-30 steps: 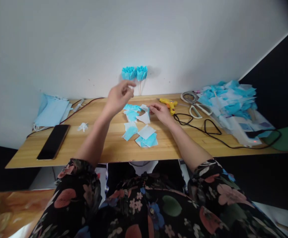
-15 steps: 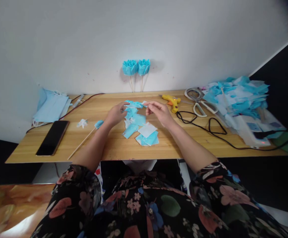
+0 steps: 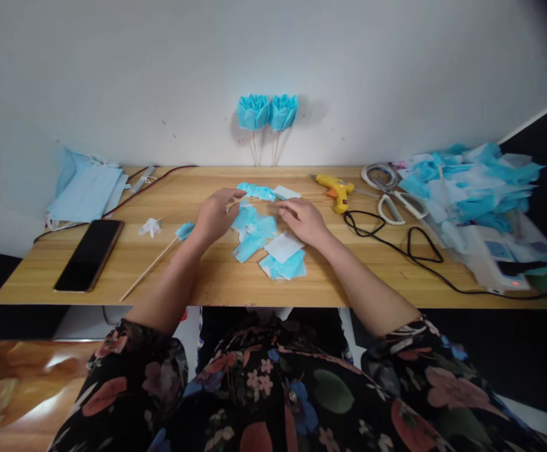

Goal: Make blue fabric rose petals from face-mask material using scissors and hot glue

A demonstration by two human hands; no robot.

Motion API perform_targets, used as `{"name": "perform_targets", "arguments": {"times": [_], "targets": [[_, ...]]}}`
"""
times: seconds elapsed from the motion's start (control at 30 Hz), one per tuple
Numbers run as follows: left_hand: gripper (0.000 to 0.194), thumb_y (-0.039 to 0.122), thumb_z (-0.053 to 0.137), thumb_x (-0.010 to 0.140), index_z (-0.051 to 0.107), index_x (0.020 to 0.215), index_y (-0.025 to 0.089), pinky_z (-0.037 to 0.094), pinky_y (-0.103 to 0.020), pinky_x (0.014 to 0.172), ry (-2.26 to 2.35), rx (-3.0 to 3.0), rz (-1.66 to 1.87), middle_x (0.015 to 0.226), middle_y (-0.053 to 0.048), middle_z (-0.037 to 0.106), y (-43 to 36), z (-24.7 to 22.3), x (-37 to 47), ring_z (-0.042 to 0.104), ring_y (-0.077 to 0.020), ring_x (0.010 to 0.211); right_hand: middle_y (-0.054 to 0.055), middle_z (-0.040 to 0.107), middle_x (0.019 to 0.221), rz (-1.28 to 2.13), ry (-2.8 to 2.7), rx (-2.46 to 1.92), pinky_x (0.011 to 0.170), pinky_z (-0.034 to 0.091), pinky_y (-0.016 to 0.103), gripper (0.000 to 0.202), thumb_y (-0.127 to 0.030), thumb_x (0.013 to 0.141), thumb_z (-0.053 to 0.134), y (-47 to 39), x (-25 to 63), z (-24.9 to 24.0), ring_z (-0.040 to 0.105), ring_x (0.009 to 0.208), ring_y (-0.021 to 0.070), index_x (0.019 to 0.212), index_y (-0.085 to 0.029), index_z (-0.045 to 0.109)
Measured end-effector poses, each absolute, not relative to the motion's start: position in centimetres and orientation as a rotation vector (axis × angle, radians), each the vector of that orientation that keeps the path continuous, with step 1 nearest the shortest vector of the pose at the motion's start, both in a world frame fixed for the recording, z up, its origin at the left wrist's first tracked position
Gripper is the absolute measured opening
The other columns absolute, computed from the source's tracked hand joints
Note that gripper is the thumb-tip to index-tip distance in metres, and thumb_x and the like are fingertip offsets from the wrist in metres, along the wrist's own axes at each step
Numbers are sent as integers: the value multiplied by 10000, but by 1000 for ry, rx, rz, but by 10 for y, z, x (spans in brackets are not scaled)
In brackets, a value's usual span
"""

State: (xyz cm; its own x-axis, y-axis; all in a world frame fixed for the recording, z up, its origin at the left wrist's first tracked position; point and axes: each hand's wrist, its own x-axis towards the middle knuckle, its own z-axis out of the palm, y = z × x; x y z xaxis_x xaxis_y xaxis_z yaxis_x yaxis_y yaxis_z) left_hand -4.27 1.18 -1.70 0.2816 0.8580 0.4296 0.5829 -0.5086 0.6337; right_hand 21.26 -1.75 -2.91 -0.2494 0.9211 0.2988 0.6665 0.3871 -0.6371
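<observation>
Wooden worktop, pale wall behind: blue strip and loose pieces near the middle.
Strip lies pleated, toward the far edge; pieces spread from there toward the near edge. Left hand is at the strip's left end, right hand just on the near side of the white piece by its right end. Hands are apart from each other; whether either pinches anything cannot be told. Material judged light, limp and soft, liable to slide or crease; pleats may open if pulled. Recommended hold: light fingertip pinch at strip ends or piece edges.
</observation>
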Motion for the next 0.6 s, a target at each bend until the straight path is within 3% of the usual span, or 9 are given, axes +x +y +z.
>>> {"name": "perform_targets", "arguments": {"times": [0.1,0.17,0.33,0.6], "targets": [[329,145,546,803,739,1065,195,505,-361,947,1274,2236,1080,1077,-88,759,9,-16,-39,675,-202,937,99,678,1344,446,-2199,-1320,1114,381,460,345,-293,930,537,-15,209,-34,570,1284,279,1213,-206,714],[316,150,564,805,740,1063,198,505,-361,940,1253,2253,1053,1066,-87,756,8,-14,-38,671,-204,929,102,651,1383,448,-2252,-1299,1119,358,490,304,-282,895,572,-15,206,-36,545,1309,298,1149,-208,721],[308,144,630,775,745,1052,216,507,-380,962,1267,2230,930,1066,-72,755,7,-17,-37,672,-227,987,95,711,1211,582,-2133,-1217,1083,375,492,54,-214,804,604,-19,208,-26,614,1182,291,823,-205,654],[320,181,537,891,725,1146,226,480,-424,1049,1287,2445,563,1221,-65,742,2,-18,-34,660,-254,1155,-8,706,932,972,-1375,-1013,908,500,332,59,-302,814,640,-17,224,-15,654,944,173,803,-247,621]]}}
